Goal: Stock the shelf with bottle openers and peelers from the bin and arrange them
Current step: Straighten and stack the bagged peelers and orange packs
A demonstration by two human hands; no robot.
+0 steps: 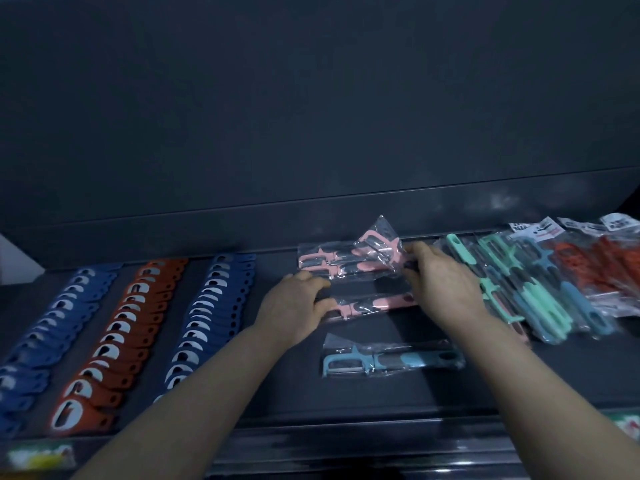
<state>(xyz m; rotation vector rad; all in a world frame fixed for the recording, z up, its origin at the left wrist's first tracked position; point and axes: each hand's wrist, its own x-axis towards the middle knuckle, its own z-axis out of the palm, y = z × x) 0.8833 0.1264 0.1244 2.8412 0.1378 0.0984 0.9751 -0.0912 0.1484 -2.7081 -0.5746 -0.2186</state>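
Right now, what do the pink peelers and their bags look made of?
Pink peelers: likely matte plastic handles with darker grip patches; the blades are too blurred to judge. Bags: thin clear plastic film, glossy, judging by wrinkles and white glints.

both hands on bagged pink peelers (pixel 349 261) mid dark shelf (pixel 398 393): left hand (pixel 294 306) on the near pack, right hand (pixel 440 282) pinching the far stack. blue bagged peeler (pixel 391 360) lies nearer.
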